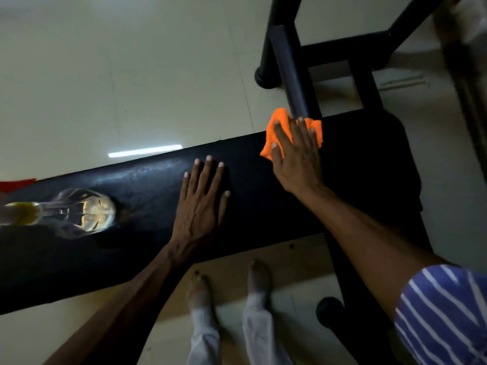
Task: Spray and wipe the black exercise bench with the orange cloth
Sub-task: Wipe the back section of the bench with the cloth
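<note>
The black exercise bench [355, 164] runs across the view from lower left to upper right, its padded top shiny and damp near the middle. My right hand [296, 156] presses the orange cloth [276, 127] flat on the bench's far edge, fingers spread over it. My left hand [201, 204] lies palm down on the pad to the left of it, fingers apart, holding nothing. A clear spray bottle [76, 212] with a yellow top stands on the bench at the left.
A black padded roller [291, 72] and the bench's black frame [342, 51] rise just behind the cloth. My feet [229, 285] stand on the pale tiled floor [131, 75] under the bench's near edge. A red scrap [15, 183] shows at the left edge.
</note>
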Available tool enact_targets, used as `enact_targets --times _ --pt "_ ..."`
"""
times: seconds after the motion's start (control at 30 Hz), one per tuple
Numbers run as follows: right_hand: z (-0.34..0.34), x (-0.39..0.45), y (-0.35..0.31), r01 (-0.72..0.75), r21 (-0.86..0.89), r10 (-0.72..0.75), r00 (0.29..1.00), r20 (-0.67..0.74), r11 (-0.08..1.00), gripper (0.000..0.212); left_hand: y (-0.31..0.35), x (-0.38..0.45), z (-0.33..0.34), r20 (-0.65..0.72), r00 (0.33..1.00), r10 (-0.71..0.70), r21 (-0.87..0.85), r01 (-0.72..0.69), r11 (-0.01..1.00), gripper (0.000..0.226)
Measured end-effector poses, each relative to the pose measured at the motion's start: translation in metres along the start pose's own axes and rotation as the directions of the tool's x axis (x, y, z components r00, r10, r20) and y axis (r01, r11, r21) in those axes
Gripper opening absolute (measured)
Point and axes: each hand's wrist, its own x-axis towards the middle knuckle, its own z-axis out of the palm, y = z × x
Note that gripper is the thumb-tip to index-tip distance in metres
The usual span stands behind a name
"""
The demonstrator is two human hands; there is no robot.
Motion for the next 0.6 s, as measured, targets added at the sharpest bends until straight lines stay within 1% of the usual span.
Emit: enact_targets --times 0.07,0.2,0.3,0.37,0.43,0.53,0.6 --pt "0.006 -0.025 -0.012 0.056 0.043 -0.056 0.998 0.005 0.998 0.055 0.01 0.006 0.001 0.004 0.999 -0.039 -0.017 0.039 0.999 0.06" --pt "0.007 -0.085 -0.014 0.214 0.108 -0.228 0.963 0.142 0.971 0.061 0.025 0.001 -0.003 -0.023 0.993 -0.115 -0.127 0.111 0.986 0.057" --pt "-0.004 -0.103 0.0 0.22 0.201 -0.264 0.937 0.228 0.955 0.064 0.035 -0.009 -0.003 -0.016 0.991 -0.13 -0.17 0.125 0.977 0.055" --pt "-0.015 -0.107 0.006 0.183 0.276 -0.251 0.94 0.233 0.944 0.062 0.044 -0.015 -0.003 -0.02 0.993 -0.119 -0.199 0.112 0.974 0.053" --pt "-0.026 -0.108 0.012 0.126 0.324 -0.201 0.958 0.207 0.938 0.059 0.055 -0.016 -0.002 -0.023 0.996 -0.081 -0.203 0.075 0.976 0.05" --pt "-0.038 -0.106 0.016 0.009 0.382 -0.085 0.979 0.183 0.924 0.057 0.073 -0.008 0.001 0.05 0.998 -0.03 -0.138 0.037 0.99 0.052" --pt "-0.045 -0.104 0.016 -0.095 0.436 0.02 0.985 0.173 0.895 0.057 0.084 -0.002 0.001 0.072 0.996 -0.042 -0.151 0.053 0.987 0.05"
